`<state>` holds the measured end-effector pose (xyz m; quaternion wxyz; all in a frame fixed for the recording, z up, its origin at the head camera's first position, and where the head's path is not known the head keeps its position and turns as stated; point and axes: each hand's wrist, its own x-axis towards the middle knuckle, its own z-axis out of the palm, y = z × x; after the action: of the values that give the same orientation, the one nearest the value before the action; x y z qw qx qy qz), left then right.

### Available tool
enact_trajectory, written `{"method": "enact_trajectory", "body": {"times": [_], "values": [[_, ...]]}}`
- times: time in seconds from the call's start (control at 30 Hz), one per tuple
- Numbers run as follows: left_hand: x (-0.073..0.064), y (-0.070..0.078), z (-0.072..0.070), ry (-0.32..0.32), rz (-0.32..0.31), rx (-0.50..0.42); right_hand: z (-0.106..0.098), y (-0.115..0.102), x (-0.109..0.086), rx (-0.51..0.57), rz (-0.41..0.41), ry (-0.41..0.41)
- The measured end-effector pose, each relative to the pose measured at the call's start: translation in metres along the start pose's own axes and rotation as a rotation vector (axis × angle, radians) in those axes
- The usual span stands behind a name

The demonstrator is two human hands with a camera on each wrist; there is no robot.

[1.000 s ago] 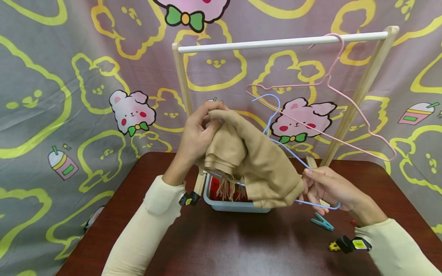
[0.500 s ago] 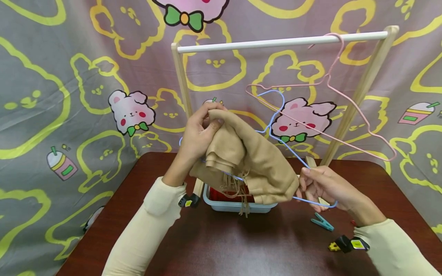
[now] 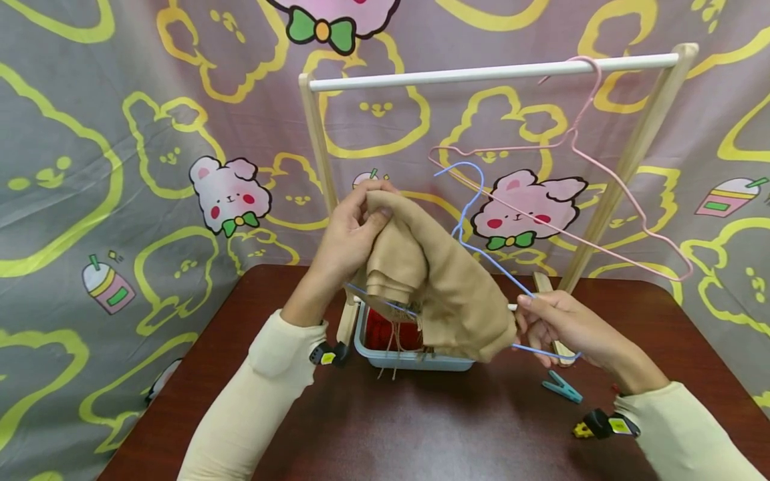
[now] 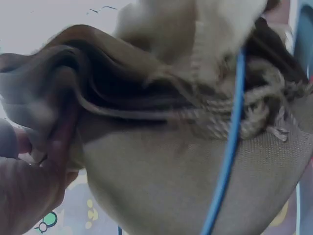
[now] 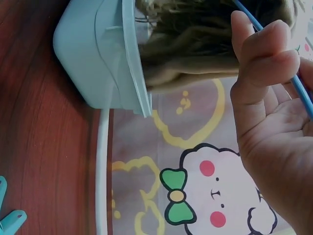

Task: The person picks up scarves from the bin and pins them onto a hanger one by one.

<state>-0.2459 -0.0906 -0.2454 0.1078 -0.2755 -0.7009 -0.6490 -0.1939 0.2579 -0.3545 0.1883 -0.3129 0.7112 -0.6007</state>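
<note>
A tan fringed scarf (image 3: 463, 287) is draped through a blue hanger (image 3: 481, 180) in the middle of the head view. My left hand (image 3: 350, 234) grips the scarf's bunched upper end between thumb and fingers. Folds and knotted fringe hang beside the blue wire in the left wrist view. My right hand (image 3: 568, 327) holds the hanger near its right corner, at the scarf's lower right edge. In the right wrist view, the fingers (image 5: 266, 63) curl round the blue wire. Much of the hanger's left half is hidden behind the cloth and my left hand.
Behind the hands stands a wooden rack with a white rail (image 3: 433, 78). A pink hanger (image 3: 575, 133) hangs from its right side. Beneath the scarf sits a light blue tub (image 3: 415, 364) containing something red (image 3: 385, 331). A teal clothespin (image 3: 561, 386) and a yellow clip (image 3: 581, 429) lie at right.
The hanger's hook swung right, then back left, and the scarf's lower fringe swayed with it. My right hand has shifted slightly left. My left hand keeps its grip almost in place.
</note>
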Motion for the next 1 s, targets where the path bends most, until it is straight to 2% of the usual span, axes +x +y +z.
{"method": "enact_trajectory", "body": {"times": [0.1,0.2,0.37,0.57,0.7,0.83,0.93,1.0], "values": [[-0.0002,0.0031,0.0017,-0.021,-0.072,-0.092,0.0,-0.0008,0.0002,-0.005,0.023,0.011],[0.0006,0.0049,0.0036,-0.032,-0.103,-0.108,-0.0005,-0.0016,0.0003,-0.014,0.042,0.026],[0.0001,0.0041,0.0056,-0.024,-0.06,0.037,-0.0022,-0.0016,0.0005,-0.028,0.049,0.029],[-0.0018,0.0059,0.0069,-0.048,0.007,0.217,-0.003,-0.0019,-0.0001,-0.025,0.059,0.029],[-0.0034,0.0083,0.0078,-0.068,0.028,0.27,-0.0035,-0.0023,-0.0002,-0.035,0.065,0.031],[-0.0038,0.008,0.0072,-0.071,0.01,0.265,-0.0032,-0.0013,-0.0002,-0.039,0.071,0.034],[-0.0016,0.0057,0.0064,-0.044,-0.053,0.224,-0.0026,-0.0001,-0.0001,-0.047,0.073,0.039],[0.0004,0.0047,0.006,-0.016,-0.112,0.15,-0.0021,0.0009,0.0,-0.047,0.078,0.044]]}}
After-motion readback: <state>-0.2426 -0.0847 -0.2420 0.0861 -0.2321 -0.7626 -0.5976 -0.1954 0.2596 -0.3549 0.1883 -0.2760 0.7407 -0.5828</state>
